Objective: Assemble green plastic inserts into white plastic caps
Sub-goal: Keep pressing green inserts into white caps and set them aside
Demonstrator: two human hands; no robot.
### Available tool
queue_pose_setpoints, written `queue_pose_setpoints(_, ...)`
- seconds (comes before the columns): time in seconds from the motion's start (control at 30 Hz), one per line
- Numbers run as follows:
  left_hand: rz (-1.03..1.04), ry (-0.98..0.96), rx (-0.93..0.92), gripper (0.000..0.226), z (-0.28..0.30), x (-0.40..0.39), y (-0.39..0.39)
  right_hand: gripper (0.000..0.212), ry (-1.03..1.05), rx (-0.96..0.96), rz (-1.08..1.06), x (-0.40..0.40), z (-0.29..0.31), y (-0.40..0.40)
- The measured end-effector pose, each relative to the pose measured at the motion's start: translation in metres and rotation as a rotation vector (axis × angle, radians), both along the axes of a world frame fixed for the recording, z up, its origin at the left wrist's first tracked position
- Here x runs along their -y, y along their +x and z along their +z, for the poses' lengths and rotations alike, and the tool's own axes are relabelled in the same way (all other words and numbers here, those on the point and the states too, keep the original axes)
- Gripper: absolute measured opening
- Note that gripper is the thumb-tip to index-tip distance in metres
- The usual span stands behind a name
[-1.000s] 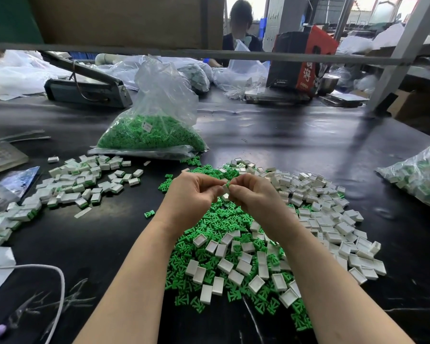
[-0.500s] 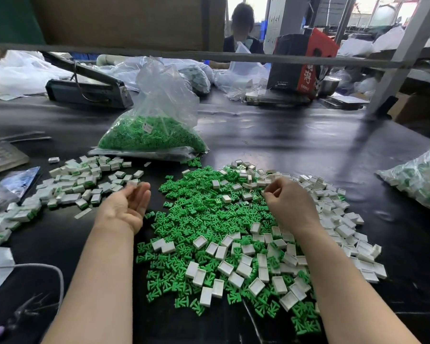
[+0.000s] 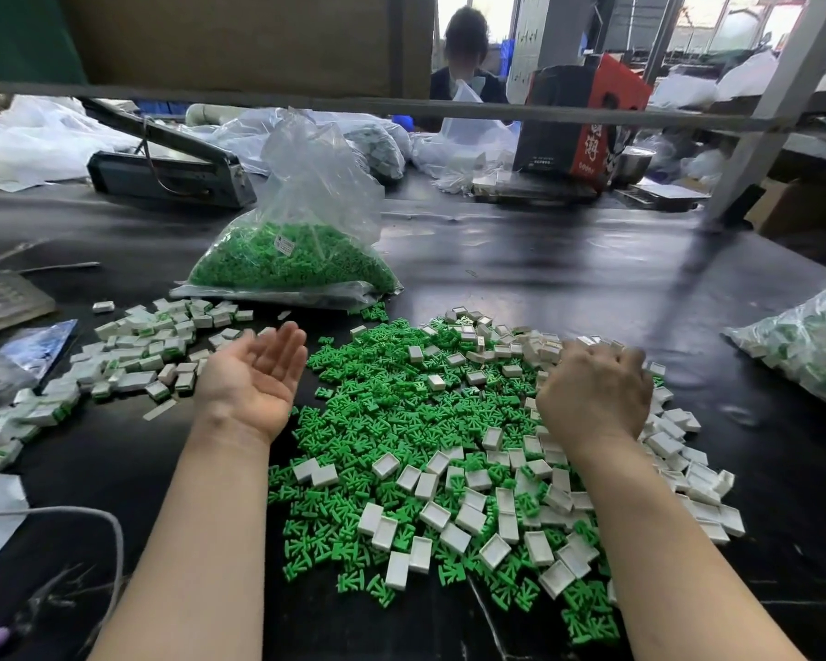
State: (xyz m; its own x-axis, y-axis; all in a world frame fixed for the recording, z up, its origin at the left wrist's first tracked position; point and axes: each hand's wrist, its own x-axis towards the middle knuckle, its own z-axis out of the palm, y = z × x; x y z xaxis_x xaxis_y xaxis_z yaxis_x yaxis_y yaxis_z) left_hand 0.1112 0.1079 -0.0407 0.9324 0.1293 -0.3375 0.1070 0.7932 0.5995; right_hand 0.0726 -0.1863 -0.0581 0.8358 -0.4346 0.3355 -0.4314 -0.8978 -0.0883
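Your left hand (image 3: 253, 379) is turned palm up with fingers relaxed and holding nothing, hovering just beside the pile of finished caps (image 3: 130, 360) that spreads toward the table's (image 3: 568, 288) left edge; that pose suits dropping a completed piece onto that heap. Your right hand (image 3: 592, 398) lies palm down over the white caps (image 3: 497, 512), fingers curled into them near the far right of the mixed heap, probably picking one, though the fingertips are hidden, so whether it actually grips a cap cannot be told. The green inserts (image 3: 377, 412) lie loose in the middle of the table between your forearms, with the caps scattered over and to the right of them, so each hand can reach its own part. Behind the heap, a clear bag (image 3: 296, 250) of more inserts sits as a refill; it carries a small white label, too small to read. At the table's right edge a second bag (image 3: 807, 345) holds what look like assembled pieces. Near the far edge stands a black and red carton (image 3: 582, 121) with red characters on its side, not legible here. A dark bag sealer (image 3: 168, 174) sits at the far left. Another person sits beyond the table.
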Motion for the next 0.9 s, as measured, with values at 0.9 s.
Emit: queue_pose_setpoints(0.9, -0.405, 0.847, 0.199, 0.014, 0.002, 0.082, -0.027, 0.014, 0.121, 0.138, 0.123, 0.002, -0.002, 0.002)
